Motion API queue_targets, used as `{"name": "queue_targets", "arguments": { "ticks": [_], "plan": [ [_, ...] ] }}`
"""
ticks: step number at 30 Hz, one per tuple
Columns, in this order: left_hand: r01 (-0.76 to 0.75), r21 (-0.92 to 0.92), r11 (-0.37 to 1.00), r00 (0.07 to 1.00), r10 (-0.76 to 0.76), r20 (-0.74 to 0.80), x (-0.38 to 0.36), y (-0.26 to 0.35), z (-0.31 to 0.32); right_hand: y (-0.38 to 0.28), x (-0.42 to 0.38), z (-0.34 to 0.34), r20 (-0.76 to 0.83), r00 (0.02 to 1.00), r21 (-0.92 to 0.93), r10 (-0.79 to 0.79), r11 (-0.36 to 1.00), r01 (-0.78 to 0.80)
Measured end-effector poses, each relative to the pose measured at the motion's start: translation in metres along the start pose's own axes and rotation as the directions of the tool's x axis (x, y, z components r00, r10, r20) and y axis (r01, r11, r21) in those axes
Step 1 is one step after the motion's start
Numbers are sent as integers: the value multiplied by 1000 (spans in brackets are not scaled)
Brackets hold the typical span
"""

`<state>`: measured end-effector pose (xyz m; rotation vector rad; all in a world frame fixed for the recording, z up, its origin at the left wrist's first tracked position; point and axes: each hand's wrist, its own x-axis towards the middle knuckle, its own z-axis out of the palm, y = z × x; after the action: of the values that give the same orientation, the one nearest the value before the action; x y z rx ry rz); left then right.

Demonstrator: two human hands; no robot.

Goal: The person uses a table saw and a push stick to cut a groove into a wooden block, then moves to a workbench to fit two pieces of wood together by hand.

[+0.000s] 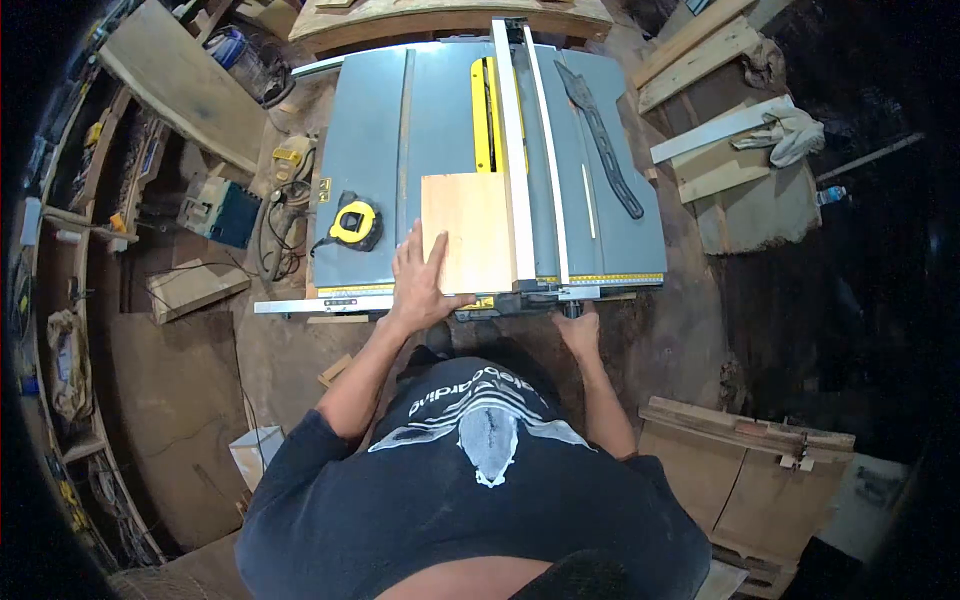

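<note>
A table saw (370,100) with a grey top stands in front of me. A light wooden board (465,230) lies on it against the rip fence (512,150), its far end near the yellow throat plate (482,120). My left hand (418,285) rests with fingers spread on the board's left near corner, thumb along the near edge. At the front rail, my right hand (582,330) is closed round the fence's dark handle (572,309). A yellow and black tape measure (354,222) sits left of the board. No blade can be made out in the slot.
A black push stick (605,150) and a thin wood strip (589,200) lie right of the fence. Behind the saw is a wooden bench (450,25). Boards and a white glove (790,135) are at the right. A green tool case (218,210) and cables are at the left.
</note>
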<state>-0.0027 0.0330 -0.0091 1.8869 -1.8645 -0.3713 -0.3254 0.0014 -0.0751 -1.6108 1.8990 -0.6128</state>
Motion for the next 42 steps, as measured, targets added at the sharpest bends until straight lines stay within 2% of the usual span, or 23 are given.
{"name": "queue_targets", "arguments": {
  "ticks": [2,3,4,6,10,12,16,18,19,21,24,28,31,33,37,40,42],
  "plan": [
    [-13,12,1000,1000,13,15,5,-2,-2,12,8,-1,297,940,156,169,962,-223],
    [-17,33,999,1000,16,19,9,-2,-5,11,8,-4,365,922,318,131,913,-256],
    [-22,32,999,1000,21,19,17,-4,-6,14,10,-2,361,923,320,132,912,-256],
    [24,16,1000,996,-25,87,30,-5,-8,22,12,4,506,834,587,221,621,-520],
    [-12,33,999,991,8,131,36,-10,-13,31,14,14,500,843,629,197,586,-510],
    [-44,13,999,995,42,90,36,-14,-10,33,13,17,403,889,520,219,744,-419],
    [-25,12,1000,994,23,109,39,-16,-10,39,10,27,309,905,411,293,817,-404],
    [-42,-4,999,996,42,78,40,-19,-8,45,12,33,186,965,339,187,909,-241],
    [-38,-5,999,996,39,83,40,-20,-8,41,12,30,190,963,336,190,909,-246],
    [-33,-46,998,997,36,73,41,-20,-8,29,8,20,138,974,169,181,964,-203],
    [-31,-61,998,997,36,70,43,-20,-10,15,5,18,47,987,127,156,979,-161],
    [-22,-92,996,997,28,67,43,-21,-9,11,2,16,40,981,128,192,972,-196],
    [-8,-116,993,997,16,72,45,-19,-12,15,5,17,115,969,154,219,960,-235],
    [23,-113,993,994,-11,108,45,-16,-16,11,4,14,84,983,116,165,978,-174],
    [51,-169,984,992,-30,123,50,-15,-17,3,3,15,28,970,13,239,971,-240],
    [51,-157,986,990,-30,137,52,-16,-18,7,4,20,12,981,29,196,980,-196],
    [68,-189,980,988,-40,148,54,-17,-18,16,2,23,-23,988,-29,155,987,-156]
  ]
}}
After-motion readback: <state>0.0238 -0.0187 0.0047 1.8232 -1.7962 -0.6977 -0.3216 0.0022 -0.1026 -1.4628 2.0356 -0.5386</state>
